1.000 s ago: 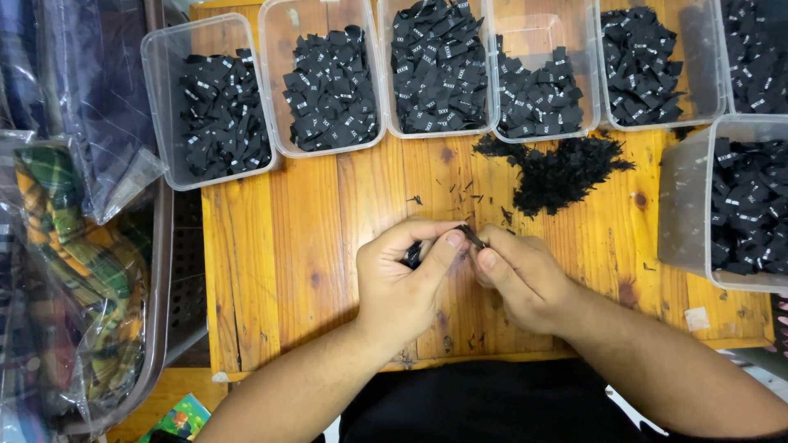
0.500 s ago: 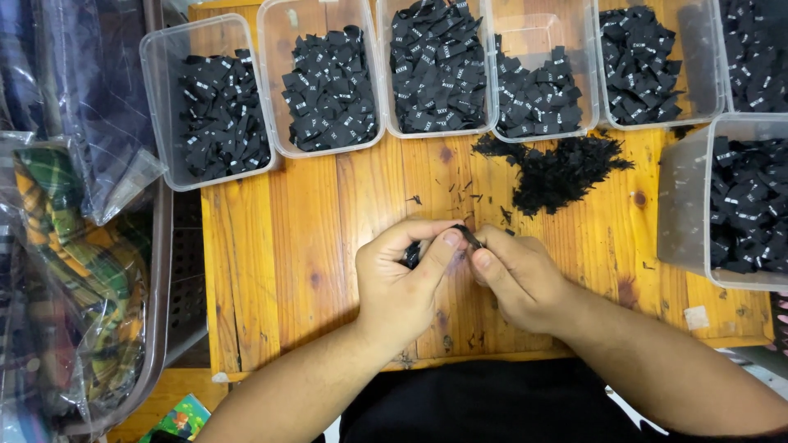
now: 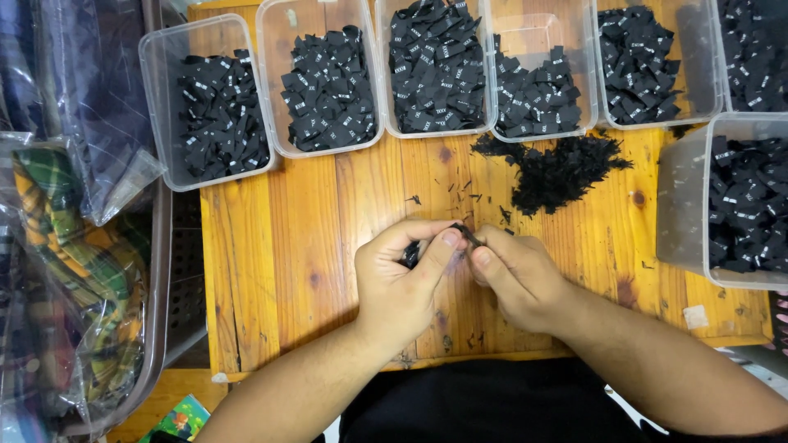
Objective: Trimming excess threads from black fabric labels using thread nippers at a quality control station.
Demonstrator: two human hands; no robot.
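My left hand and my right hand meet over the middle of a wooden table. Between their fingertips they pinch a small black fabric label. More black labels show inside my left fist. Just beyond the hands lies a loose heap of black scraps.
Several clear plastic tubs of black labels line the far edge, such as the left tub and a middle tub; another tub stands at the right. Bagged plaid cloth fills a bin at the left.
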